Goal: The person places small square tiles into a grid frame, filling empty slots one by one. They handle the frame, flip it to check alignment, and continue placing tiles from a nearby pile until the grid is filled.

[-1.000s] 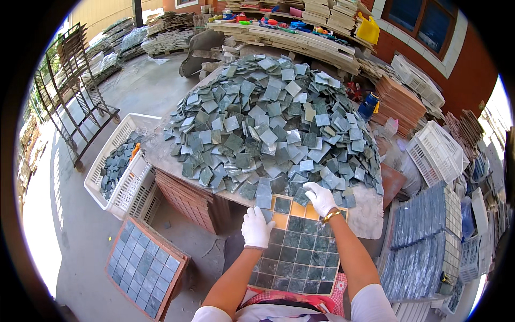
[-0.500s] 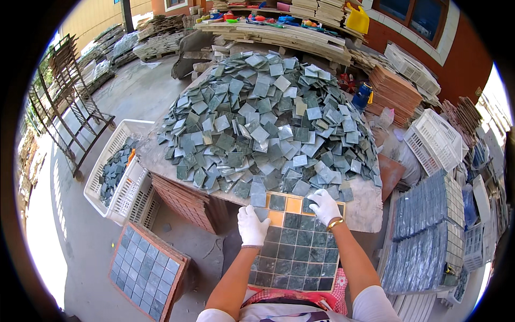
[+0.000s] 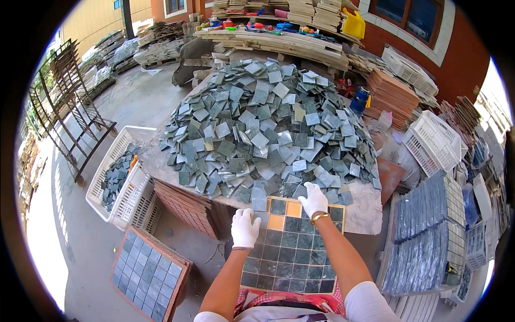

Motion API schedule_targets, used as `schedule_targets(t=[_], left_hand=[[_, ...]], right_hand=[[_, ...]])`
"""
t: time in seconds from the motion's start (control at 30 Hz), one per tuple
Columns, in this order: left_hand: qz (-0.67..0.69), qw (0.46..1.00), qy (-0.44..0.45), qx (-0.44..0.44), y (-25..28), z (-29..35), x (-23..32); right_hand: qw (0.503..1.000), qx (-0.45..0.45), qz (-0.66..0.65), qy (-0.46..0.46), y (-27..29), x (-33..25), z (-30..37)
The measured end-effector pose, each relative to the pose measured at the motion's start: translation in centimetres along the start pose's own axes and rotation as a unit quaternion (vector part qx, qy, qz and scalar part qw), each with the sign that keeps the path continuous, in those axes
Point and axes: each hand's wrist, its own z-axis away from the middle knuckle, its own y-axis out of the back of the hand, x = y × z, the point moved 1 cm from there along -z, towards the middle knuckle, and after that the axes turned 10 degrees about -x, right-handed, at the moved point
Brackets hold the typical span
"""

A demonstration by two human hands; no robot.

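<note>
A square tile board [image 3: 285,253] lies in front of me, its lower rows filled with dark green-grey stone tiles. Yellow-orange base [image 3: 276,221] shows through a few bare cells near its upper left. At the board's left edge, my white-gloved left hand [image 3: 245,229] has its fingers curled together beside a paler grey tile [image 3: 263,219]; what lies under them is hidden. My gloved right hand [image 3: 314,200] is over the board's far edge, thumb and forefinger apart beside loose tiles. A large heap of loose square stone tiles [image 3: 252,129] covers the table just beyond.
White crates [image 3: 120,212], one holding small tiles, stand left of the table [image 3: 365,214]. Another tiled board [image 3: 147,271] tops a stack at lower left. Wrapped tile stacks [image 3: 421,231] stand at right. A metal cart [image 3: 75,112] is at far left.
My right hand has moved up and left from the board's upper right, uncovering a tile there. My left hand has slid slightly left, off the pale tile. The view has shifted a little.
</note>
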Motion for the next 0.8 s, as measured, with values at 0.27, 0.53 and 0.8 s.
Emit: schedule_targets(t=[0.27, 0.53, 0.8], left_hand=[[0.032, 0.997, -0.053, 0.039, -0.2, 0.0, -0.1], [-0.065, 0.993, -0.086, -0.055, -0.3, -3.9, 0.8], [-0.085, 0.989, -0.075, -0.098, 0.4, -5.6, 0.1]], right_hand=[[0.987, -0.093, 0.033, 0.129, 0.3, -0.7, 4.2], [0.976, -0.145, -0.022, 0.164, 0.3, 0.6, 1.5], [0.98, -0.169, -0.068, 0.086, 0.8, -1.0, 1.7]])
